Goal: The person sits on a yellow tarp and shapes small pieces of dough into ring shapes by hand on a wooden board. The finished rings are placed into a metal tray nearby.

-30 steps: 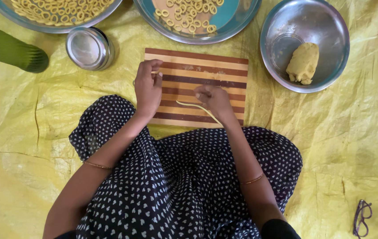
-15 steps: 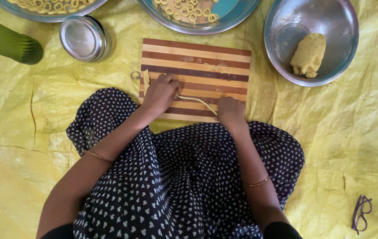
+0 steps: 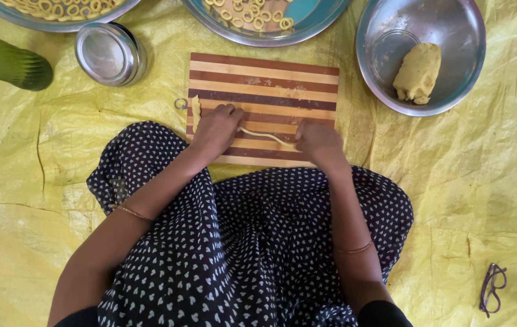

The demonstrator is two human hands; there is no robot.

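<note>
Two hands (image 3: 267, 134) on dough rope (image 3: 267, 137); striped board (image 3: 264, 79) beneath.

The far half of the striped cutting board (image 3: 264, 75) lies bare, open to a reach from the near side. Beyond it a plate of dough rings (image 3: 270, 24) blocks the way; a steel bowl (image 3: 385, 54) crowds the right edge, a round steel tin (image 3: 110, 53) the left. Yellow sheet (image 3: 482, 175) right of the board is free, down to the spectacles (image 3: 492, 288).
</note>
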